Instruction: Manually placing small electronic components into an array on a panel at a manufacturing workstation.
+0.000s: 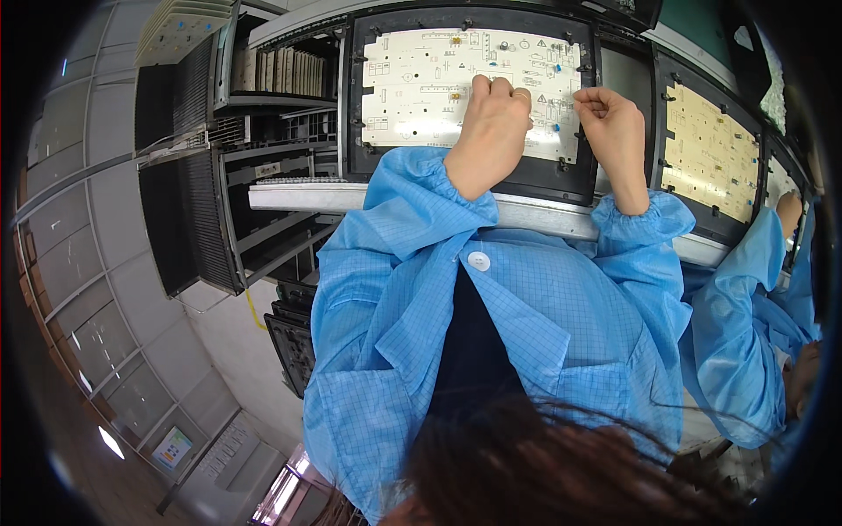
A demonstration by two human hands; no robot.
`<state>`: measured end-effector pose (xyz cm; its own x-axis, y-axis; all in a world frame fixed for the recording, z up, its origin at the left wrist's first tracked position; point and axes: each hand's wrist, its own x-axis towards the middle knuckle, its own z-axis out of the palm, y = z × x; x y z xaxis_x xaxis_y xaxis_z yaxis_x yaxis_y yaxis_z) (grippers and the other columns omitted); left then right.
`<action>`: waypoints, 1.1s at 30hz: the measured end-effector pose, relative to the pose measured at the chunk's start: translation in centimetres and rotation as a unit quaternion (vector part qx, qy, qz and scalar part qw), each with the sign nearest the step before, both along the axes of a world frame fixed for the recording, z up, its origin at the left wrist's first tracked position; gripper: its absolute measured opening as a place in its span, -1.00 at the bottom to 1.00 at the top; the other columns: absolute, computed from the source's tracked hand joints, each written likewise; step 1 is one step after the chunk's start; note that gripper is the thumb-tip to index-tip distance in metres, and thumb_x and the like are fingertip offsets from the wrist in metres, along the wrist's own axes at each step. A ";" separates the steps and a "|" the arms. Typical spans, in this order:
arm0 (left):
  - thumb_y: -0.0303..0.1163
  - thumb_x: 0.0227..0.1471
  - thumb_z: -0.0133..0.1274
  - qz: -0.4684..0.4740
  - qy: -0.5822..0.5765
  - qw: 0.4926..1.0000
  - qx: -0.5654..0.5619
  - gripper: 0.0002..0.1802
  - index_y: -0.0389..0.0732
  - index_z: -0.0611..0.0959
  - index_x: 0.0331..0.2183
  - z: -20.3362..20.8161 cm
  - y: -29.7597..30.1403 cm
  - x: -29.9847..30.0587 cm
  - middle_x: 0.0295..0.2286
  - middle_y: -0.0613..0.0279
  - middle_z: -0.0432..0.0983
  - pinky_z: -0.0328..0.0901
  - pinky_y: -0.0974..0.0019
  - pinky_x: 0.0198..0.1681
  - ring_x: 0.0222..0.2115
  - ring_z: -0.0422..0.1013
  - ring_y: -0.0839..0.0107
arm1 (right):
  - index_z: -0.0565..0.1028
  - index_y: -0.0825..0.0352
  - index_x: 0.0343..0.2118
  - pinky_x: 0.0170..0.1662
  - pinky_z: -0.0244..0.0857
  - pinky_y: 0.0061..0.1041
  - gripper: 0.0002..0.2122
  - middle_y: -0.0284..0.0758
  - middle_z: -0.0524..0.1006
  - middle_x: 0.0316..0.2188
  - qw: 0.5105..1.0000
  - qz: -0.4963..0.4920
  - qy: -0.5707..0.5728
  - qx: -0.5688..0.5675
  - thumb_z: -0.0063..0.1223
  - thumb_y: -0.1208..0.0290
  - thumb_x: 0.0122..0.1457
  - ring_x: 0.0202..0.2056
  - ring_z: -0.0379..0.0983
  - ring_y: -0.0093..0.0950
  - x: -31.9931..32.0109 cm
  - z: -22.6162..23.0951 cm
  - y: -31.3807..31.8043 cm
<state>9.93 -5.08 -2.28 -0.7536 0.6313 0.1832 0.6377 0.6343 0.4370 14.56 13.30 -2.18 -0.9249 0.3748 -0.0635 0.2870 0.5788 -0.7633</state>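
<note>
A cream printed circuit board (403,114) lies in a black frame (351,158) before me, with a few small yellow and blue components standing on it. My left hand (493,131) is over the board's middle, its fingers curled down toward the surface. The back of that hand hides its fingertips and whatever they may hold. At the board's right edge is my right hand (614,131), thumb and forefinger pinched together. Anything between them is too small to make out.
A metal rail (307,197) runs along the frame's near side. To the left stand black slotted racks (180,223) and a row of upright boards (285,70). Another framed board (710,149) sits to the right, where a co-worker's blue sleeve (741,263) and hand (789,213) show.
</note>
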 end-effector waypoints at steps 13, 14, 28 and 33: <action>-0.51 -0.13 0.10 -0.014 -0.097 0.989 0.113 -0.91 -0.31 0.62 -0.46 1.8 0.3 -2.6 -0.55 -0.04 0.54 0.35 0.13 -0.35 -0.44 0.47 0.01 | 0.58 0.31 -0.40 -0.37 0.37 -0.31 -0.90 -0.21 0.56 -0.56 0.982 -0.012 -0.005 0.188 0.07 0.50 0.01 -0.47 0.52 -0.21 -1.2 0.9 -2.6; -0.51 -0.13 0.10 -0.018 -0.095 0.989 0.116 -0.91 -0.31 0.62 -0.46 2.3 1.2 -3.7 -0.55 -0.04 0.54 0.35 0.13 -0.35 -0.44 0.47 0.01 | 0.56 0.30 -0.41 -0.35 0.36 -0.23 -0.91 -0.16 0.56 -0.54 0.971 -0.017 0.007 0.237 0.05 0.50 0.02 -0.45 0.50 -0.12 -1.0 0.8 -2.9; -0.57 -0.12 -0.07 -0.002 0.100 0.991 0.092 -0.56 -0.29 0.55 -0.10 8.4 -1.4 -11.4 -0.26 -0.21 0.53 0.36 0.02 -0.18 -0.26 0.47 -0.13 | 0.49 0.34 -0.18 -0.26 0.37 -0.46 -0.86 -0.18 0.55 -0.36 0.987 -0.012 0.119 0.110 -0.01 0.53 0.20 -0.32 0.51 -0.36 5.5 1.8 4.3; -0.44 -0.06 -0.06 0.281 0.031 0.946 -0.160 -0.75 -0.42 0.57 -0.36 2.0 -14.4 -9.6 -0.41 -0.25 0.55 0.37 -0.07 -0.24 -0.36 0.48 -0.22 | 0.50 0.35 -0.16 -0.26 0.32 -0.57 -0.82 -0.32 0.57 -0.32 0.990 -0.045 0.053 0.120 -0.01 0.39 0.27 -0.33 0.46 -0.56 8.1 4.4 12.9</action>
<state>0.36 -19.51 -0.32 -0.9807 0.1651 0.1052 0.1789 0.9740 0.1390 22.63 26.18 2.17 -0.8838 0.4487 0.1328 0.2715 0.7228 -0.6355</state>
